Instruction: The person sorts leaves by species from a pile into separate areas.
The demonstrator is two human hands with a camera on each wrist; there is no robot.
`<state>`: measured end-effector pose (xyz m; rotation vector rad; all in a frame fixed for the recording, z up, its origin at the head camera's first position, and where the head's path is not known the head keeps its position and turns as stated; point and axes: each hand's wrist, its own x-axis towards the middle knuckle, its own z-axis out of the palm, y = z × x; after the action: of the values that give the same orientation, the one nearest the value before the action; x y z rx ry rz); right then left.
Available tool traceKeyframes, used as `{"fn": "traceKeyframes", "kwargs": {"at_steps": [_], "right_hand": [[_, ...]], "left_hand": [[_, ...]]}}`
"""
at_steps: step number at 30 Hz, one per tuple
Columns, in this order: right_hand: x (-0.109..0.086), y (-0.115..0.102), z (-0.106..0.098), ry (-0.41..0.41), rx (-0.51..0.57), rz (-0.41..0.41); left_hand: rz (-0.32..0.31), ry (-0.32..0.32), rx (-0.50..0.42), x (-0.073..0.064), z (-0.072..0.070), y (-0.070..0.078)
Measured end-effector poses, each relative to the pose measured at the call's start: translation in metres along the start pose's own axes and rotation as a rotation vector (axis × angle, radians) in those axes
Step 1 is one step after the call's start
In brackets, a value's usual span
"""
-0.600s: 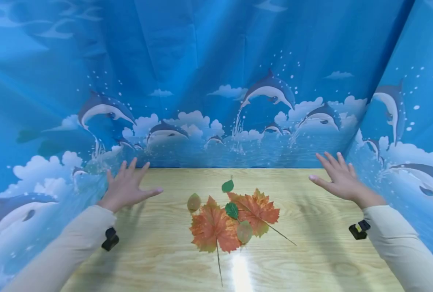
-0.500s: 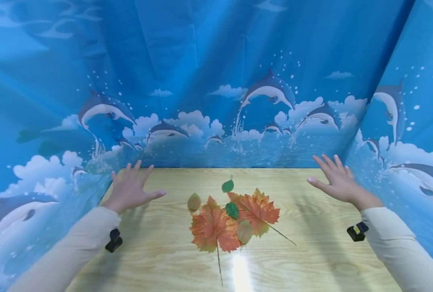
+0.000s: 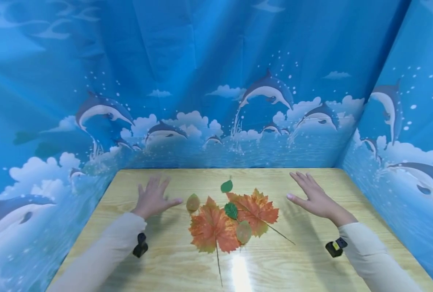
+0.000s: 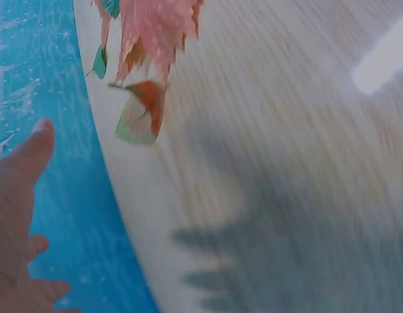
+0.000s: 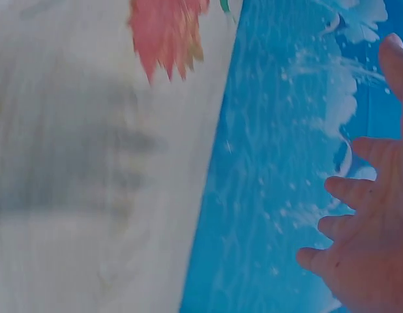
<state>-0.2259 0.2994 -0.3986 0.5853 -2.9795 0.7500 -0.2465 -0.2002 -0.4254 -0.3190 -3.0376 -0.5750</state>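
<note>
the left hand (image 3: 154,201) and the right hand (image 3: 317,201) hung spread above the wooden table (image 3: 274,267), where two orange leaves (image 3: 210,227) and four small leaves (image 3: 231,211) lay clustered between them.

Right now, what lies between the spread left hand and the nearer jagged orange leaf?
In the head view, a small, oval, greenish-brown leaf on the pale wooden tabletop.

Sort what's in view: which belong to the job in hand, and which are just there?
Likely the job:
left hand
right hand
two orange-red lobed leaves
two small green leaves
two small green-red leaves

Just there:
wood-grain tabletop
dolphin-print backdrop
wrist cameras
</note>
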Motion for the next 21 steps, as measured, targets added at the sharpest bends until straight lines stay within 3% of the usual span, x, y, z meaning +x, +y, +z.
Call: {"fn": "traceKeyframes", "kwargs": {"at_steps": [8,17,21], "right_hand": [[0.0,-0.013,0.054,0.0,0.158,-0.013],[-0.008,-0.038,0.099,-0.013,0.266,-0.027],[-0.009,-0.048,0.115,-0.023,0.315,-0.037]], "left_hand": [[-0.045,-0.012,-0.139,0.01,0.037,0.008],[-0.028,-0.004,-0.382,0.016,0.062,0.014],[-0.041,0.005,-0.432,0.019,0.072,0.014]]}}
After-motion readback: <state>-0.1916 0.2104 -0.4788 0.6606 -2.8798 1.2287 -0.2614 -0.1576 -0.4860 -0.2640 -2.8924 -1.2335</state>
